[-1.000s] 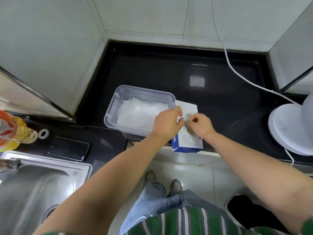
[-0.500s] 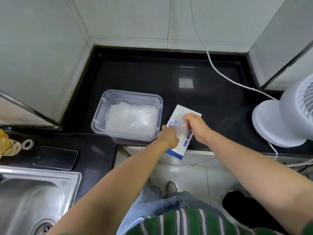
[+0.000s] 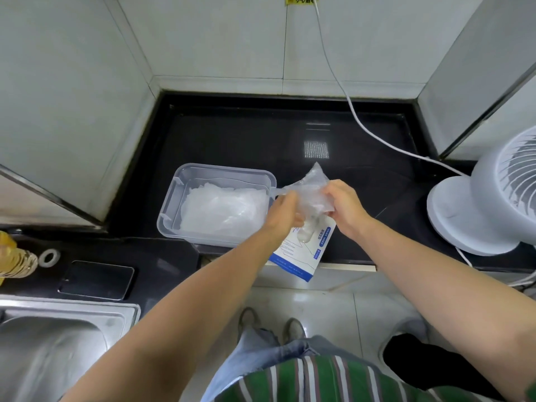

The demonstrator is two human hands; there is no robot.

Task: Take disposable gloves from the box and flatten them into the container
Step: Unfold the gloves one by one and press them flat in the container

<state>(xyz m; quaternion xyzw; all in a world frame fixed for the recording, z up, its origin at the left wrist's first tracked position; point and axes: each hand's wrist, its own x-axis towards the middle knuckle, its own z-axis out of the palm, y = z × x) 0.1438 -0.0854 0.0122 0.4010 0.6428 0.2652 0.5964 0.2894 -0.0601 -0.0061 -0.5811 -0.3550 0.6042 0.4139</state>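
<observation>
Head view looks down on a black counter (image 3: 246, 134) set in a tiled corner. Both hands meet over its near edge, holding one clear disposable glove (image 3: 311, 188) between them. The left hand (image 3: 285, 211) has its fingers curled and pinches the glove's left side; the right hand (image 3: 345, 206) pinches the right side with thumb and curled fingers. The glove is crumpled and lifted off the counter, with one peak pointing to the far side and a thin strip trailing left toward the corner of the container. Right beneath the hands lies the white and blue glove box (image 3: 300, 253), turned askew, its near corner hanging past the counter's edge; clear film shows at its opening. Just left of the hands stands the clear plastic container (image 3: 171, 204), open, with a flat stack of gloves (image 3: 223, 210) lying in it. At the right a white fan (image 3: 487, 204) stands on the counter, and a white cable (image 3: 348, 103) runs from behind it up the far wall. On the lower counter at the left lie a dark phone (image 3: 97, 280), a roll of tape (image 3: 49, 257) and a yellowish bottle (image 3: 14, 259), beside a steel sink (image 3: 58, 349). Nearest, jeans, two shoes and a green striped shirt show over a pale tiled floor.
</observation>
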